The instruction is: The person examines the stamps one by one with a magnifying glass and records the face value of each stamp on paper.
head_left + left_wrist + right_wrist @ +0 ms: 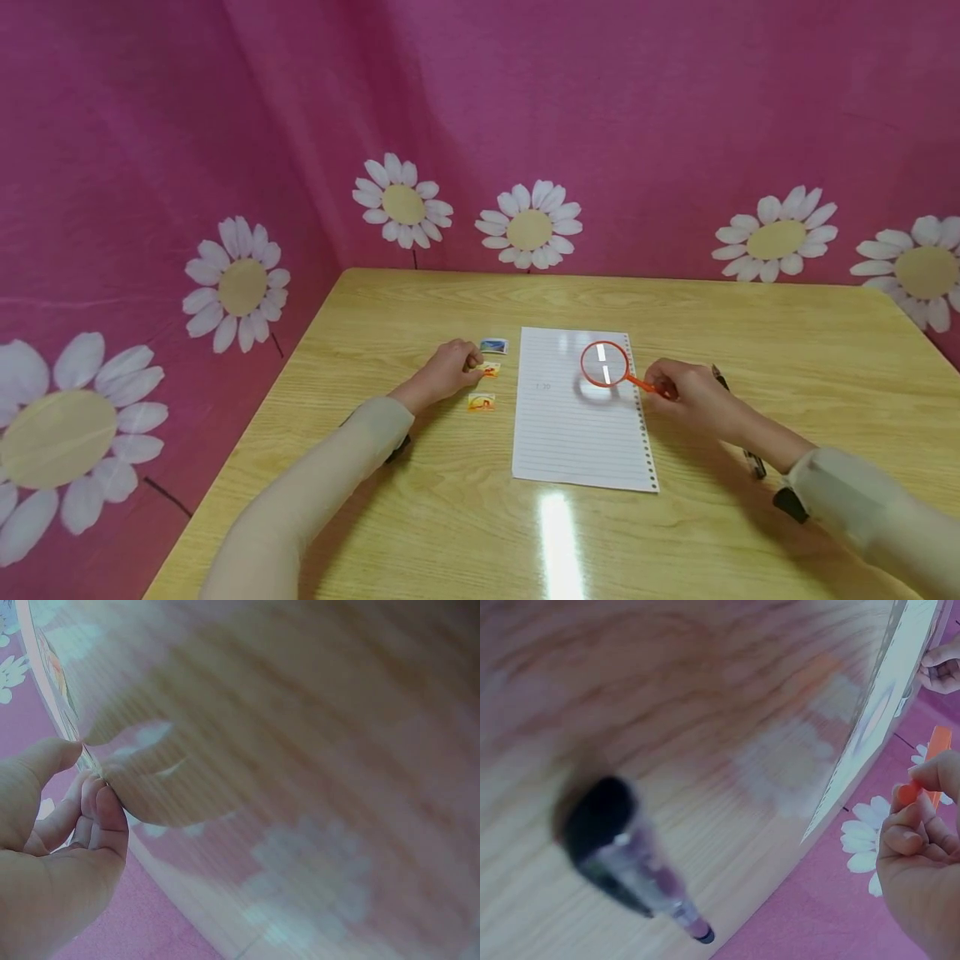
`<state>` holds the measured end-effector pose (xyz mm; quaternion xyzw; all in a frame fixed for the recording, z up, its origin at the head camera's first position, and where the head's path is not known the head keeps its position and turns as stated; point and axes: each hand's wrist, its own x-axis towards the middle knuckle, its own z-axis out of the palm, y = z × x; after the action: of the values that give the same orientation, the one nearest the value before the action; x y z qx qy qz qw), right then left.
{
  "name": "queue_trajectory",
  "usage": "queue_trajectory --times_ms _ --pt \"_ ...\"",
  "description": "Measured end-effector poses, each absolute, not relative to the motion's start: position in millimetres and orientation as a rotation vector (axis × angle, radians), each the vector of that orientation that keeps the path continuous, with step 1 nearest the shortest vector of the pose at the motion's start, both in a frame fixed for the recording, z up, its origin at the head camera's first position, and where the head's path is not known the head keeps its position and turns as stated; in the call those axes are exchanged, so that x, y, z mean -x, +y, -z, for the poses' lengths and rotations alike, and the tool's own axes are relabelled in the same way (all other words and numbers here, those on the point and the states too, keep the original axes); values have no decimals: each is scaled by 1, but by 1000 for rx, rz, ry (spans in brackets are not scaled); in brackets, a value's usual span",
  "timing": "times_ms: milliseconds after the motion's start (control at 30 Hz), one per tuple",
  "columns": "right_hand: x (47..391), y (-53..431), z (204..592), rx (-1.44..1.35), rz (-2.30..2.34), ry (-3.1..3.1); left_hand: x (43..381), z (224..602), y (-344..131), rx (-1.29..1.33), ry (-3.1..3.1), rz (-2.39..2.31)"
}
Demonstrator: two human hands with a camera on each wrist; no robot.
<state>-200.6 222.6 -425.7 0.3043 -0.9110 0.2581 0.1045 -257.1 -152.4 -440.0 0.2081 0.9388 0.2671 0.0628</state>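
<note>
My right hand (690, 396) grips the handle of an orange-rimmed magnifying glass (630, 377) and holds its lens above the lined sheet of paper (562, 442). In the right wrist view the orange handle (939, 742) sits between thumb and fingers. Left of the sheet, my left hand (448, 368) has thumb and fingertips at the left edge of a small yellow-and-red stamp (491, 370), seemingly pinching it. A blue stamp (494, 346) lies just beyond, and a yellow-and-orange stamp (482, 402) lies nearer me. Faint writing marks the sheet's left part.
A black-and-clear pen (753, 463) lies on the wooden table (420, 517), partly hidden under my right forearm. Pink cloth (637, 125) with white daisies hangs behind and to the left. A bright light reflection crosses the tabletop in front of the sheet.
</note>
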Motion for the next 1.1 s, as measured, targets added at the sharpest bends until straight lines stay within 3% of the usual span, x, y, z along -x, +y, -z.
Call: queue_trajectory --times_ms 1100 --pt "220 177 427 -1046 -782 -2689 260 440 -153 -615 2830 -808"
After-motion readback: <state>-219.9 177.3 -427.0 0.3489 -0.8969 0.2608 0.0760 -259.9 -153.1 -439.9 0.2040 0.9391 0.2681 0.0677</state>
